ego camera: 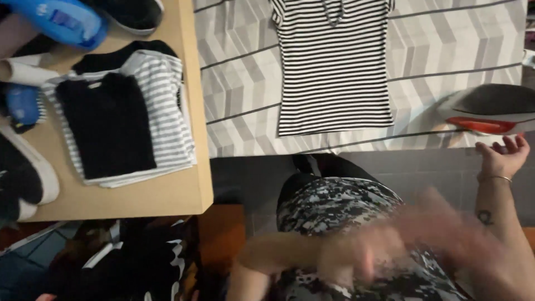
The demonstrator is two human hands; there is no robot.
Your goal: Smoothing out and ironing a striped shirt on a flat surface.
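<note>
**Head view: striped tee flat on the ironing board**

Striped tee [334, 67] is spread flat on the chevron-cover ironing board [446, 50]. Iron [490, 108] sits to its right. Right hand [504, 156] is just below the iron, fingers loosely spread, holding nothing. Left hand [345, 259] is well below the tee, too blurred to tell. Folded shirts [120, 117] lie on the table [167, 195] to the tee's left.

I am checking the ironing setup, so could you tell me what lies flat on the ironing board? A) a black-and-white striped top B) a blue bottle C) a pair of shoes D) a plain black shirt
A: the striped top is spread flat on the patterned ironing board, beside the iron.
</note>
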